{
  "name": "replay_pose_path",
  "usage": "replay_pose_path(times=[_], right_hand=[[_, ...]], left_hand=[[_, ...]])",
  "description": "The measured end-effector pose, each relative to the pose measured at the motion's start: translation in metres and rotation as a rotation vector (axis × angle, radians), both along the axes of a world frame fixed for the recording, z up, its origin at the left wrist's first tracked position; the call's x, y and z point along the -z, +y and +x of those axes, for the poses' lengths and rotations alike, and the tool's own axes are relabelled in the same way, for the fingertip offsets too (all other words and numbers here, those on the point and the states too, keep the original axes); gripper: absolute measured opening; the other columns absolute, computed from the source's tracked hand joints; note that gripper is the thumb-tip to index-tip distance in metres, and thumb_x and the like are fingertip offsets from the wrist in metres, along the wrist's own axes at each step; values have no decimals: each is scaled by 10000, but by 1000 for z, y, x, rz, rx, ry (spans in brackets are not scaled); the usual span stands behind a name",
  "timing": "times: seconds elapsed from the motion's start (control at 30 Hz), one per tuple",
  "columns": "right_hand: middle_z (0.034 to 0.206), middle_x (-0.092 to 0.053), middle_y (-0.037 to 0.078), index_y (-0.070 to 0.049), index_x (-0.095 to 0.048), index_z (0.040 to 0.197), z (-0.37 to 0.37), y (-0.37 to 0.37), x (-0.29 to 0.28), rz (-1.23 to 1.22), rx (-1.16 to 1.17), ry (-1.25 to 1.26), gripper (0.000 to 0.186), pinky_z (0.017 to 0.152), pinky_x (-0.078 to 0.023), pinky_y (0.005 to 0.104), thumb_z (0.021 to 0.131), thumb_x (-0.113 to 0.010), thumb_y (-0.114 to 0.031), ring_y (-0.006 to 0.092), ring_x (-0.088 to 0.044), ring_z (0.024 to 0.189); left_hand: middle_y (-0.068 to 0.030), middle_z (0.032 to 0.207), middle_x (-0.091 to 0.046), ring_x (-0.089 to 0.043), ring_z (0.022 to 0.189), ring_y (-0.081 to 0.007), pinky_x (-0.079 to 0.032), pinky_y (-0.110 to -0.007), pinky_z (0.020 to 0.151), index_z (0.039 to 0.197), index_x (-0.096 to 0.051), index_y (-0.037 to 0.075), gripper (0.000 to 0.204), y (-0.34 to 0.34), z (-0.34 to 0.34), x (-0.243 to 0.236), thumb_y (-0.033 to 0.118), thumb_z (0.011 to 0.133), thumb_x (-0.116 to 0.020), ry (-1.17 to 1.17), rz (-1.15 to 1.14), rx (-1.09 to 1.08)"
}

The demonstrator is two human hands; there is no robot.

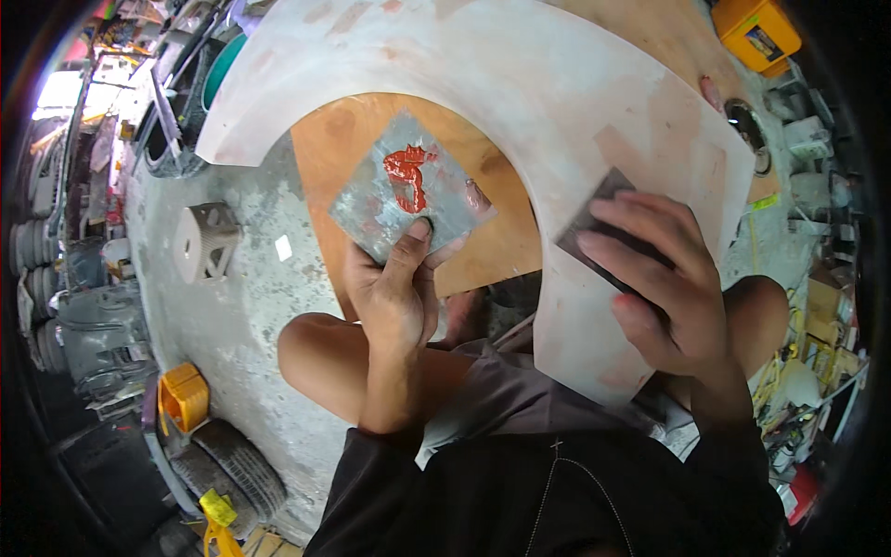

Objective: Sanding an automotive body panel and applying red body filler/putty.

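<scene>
Red paste, glossy, lies in a ragged ring near the middle of a grey square plate. Plate tilted cornerwise, its surface smeared pale, with a reddish blot by the right corner. Left hand grips it at the near corner: thumb on top, other fingers beneath. Right hand holds a dark flat spreader, fingers spread across its upper face, over the right limb of a white curved panel. Cannot tell whether the spreader's edge touches the panel.

Panel arches around the plate, patched with faint pink and brown; orange-brown wooden worktop shows inside the arch, below the plate. Person seated, bare knees either side. Concrete floor at left, speckled; pale plastic stool on it. Lower left: yellow container near a tyre.
</scene>
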State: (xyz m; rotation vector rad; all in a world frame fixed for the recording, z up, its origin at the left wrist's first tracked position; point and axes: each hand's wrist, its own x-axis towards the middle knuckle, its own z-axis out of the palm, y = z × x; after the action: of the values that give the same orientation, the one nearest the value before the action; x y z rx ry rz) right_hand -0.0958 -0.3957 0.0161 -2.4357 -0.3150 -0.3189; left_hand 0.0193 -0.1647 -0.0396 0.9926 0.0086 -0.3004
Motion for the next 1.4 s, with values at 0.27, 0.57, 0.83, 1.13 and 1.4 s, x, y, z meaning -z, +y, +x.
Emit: replay_pose_path(times=[0.27, 0.57, 0.83, 1.13, 1.4], right_hand=[[1290, -562, 107, -180, -677, 1204, 51, 58, -15, -356, -30, -11, 457, 939, -452, 442, 749, -721, -172, 339, -522, 1173], [1142, -653, 85, -151, -691, 1149, 159, 39, -28, -409, -208, 45, 290, 893, -475, 391, 875, -602, -182, 272, -577, 1091], [1009, -728, 118, -91, -750, 1017, 343, 34, -36, -544, -366, 385, 305, 834, -507, 346, 899, -573, -310, 239, -673, 916], [1038, -727, 106, -116, -749, 1038, 376, 28, -8, -613, -403, 428, 297, 859, -507, 344, 873, -601, -313, 231, -678, 954], [1092, -708, 134, -92, -716, 1111, 355, 17, 0, -642, -364, 379, 345, 911, -498, 363, 867, -565, -283, 277, -664, 1009]], left_hand=[[-113, 1098, -593, -576, 927, -151, -472, -262, 813, 1214, -474, -32, 367, 13, -18, -14, 72, 917, -663, -341, 329, -127], [-166, 1173, -584, -630, 1037, -244, -557, -390, 919, 1254, -450, -53, 377, 79, 22, -37, -31, 896, -565, -180, 139, -567], [-150, 1155, -609, -652, 1012, -241, -600, -408, 868, 1273, -452, -53, 386, 99, 44, -22, -42, 894, -527, 16, -116, -372], [-176, 1167, -605, -656, 1028, -268, -602, -416, 879, 1293, -430, -73, 429, 93, 41, -18, -51, 880, -542, 63, -199, -310], [-170, 1178, -600, -638, 1056, -262, -577, -427, 926, 1304, -411, -71, 452, 90, 43, -13, -56, 877, -557, 158, -204, -243]])
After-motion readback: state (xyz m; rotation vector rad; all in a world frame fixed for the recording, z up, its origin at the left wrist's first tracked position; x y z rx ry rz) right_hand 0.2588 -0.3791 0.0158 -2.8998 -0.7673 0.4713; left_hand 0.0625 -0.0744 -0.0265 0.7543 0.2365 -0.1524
